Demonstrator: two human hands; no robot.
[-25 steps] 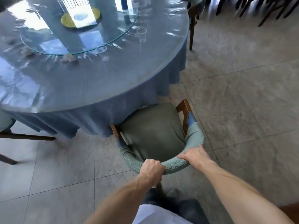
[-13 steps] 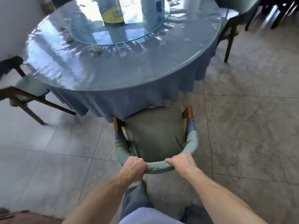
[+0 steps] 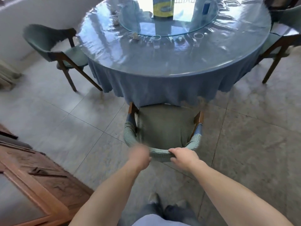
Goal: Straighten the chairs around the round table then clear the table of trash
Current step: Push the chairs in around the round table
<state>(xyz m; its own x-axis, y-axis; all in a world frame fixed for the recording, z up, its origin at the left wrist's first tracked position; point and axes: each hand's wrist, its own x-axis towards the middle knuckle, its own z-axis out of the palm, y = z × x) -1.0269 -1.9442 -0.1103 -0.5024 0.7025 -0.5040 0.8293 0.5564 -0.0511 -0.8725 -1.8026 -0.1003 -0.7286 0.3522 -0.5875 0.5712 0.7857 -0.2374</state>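
Note:
A green-cushioned chair (image 3: pixel 164 126) with a knit-covered curved backrest stands in front of me, its seat front tucked under the blue cloth of the round table (image 3: pixel 162 88). My right hand (image 3: pixel 184 156) grips the backrest's top rail. At the rail's left part, my left hand (image 3: pixel 140 154) is blurred, so its hold is unclear. On the glossy tabletop stand two clear plastic cups (image 3: pixel 156 41) (image 3: pixel 197 39), with crumpled tissues (image 3: pixel 134 36) beside the glass turntable (image 3: pixel 171 28).
A second green chair (image 3: pixel 48 44) stands angled at the table's left, and a third (image 3: pixel 280 44) at the right edge. A carved wooden piece of furniture (image 3: pixel 32 176) fills the lower left. A blue can (image 3: pixel 205 5) sits on the turntable. Grey floor tiles surround the table.
The chair has swung round to face the table squarely, and my view has shifted right around it. My left hand is now blurred with motion at the backrest.

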